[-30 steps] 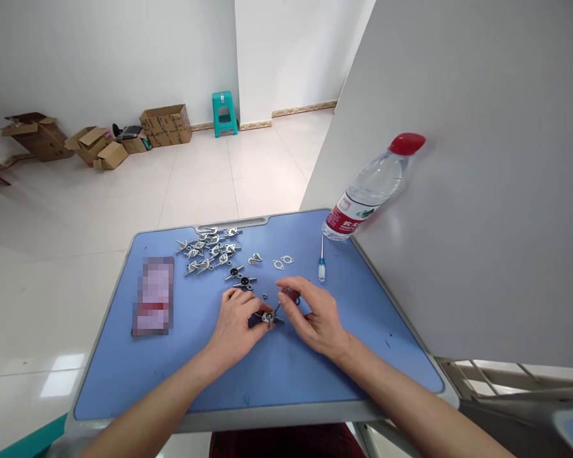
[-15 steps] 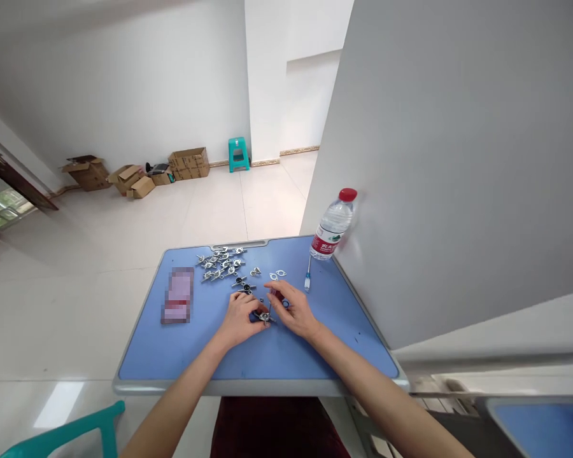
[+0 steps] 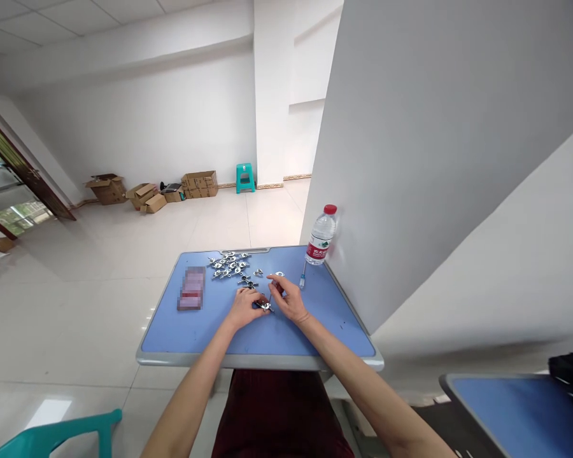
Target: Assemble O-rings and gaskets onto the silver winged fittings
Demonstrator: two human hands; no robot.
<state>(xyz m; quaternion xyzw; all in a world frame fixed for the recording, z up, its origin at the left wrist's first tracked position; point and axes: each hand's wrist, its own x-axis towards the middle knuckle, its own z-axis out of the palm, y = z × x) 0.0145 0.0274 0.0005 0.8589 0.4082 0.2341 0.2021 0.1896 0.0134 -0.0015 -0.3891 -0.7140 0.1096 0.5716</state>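
My left hand (image 3: pixel 244 308) rests on the blue table, its thumb and fingers closed round a small metal fitting (image 3: pixel 266 306) with a flange. My right hand (image 3: pixel 289 300) is beside it, fingers pinched on a small screwdriver (image 3: pixel 270 298); its thin shaft points down at the fitting, and its handle is mostly hidden by the fingers. Just beyond my left hand lie two fittings with dark centres (image 3: pixel 250 285). Further back is a heap of similar metal fittings (image 3: pixel 229 264). A few small bent metal pieces (image 3: pixel 258 273) and a flat oval plate (image 3: pixel 279 274) lie past my hands.
A blue-handled screwdriver (image 3: pixel 302 280) lies by a red-capped water bottle (image 3: pixel 321 235) at the table's right side, against a grey partition (image 3: pixel 410 159). A blurred pinkish item (image 3: pixel 191 288) lies on the left. Cardboard boxes (image 3: pixel 199 184) and a teal stool (image 3: pixel 245 178) stand by the wall.
The view has tilted up, so the table appears lower and smaller. Both hands keep their hold on the fitting and the small screwdriver, with only slight finger movement.
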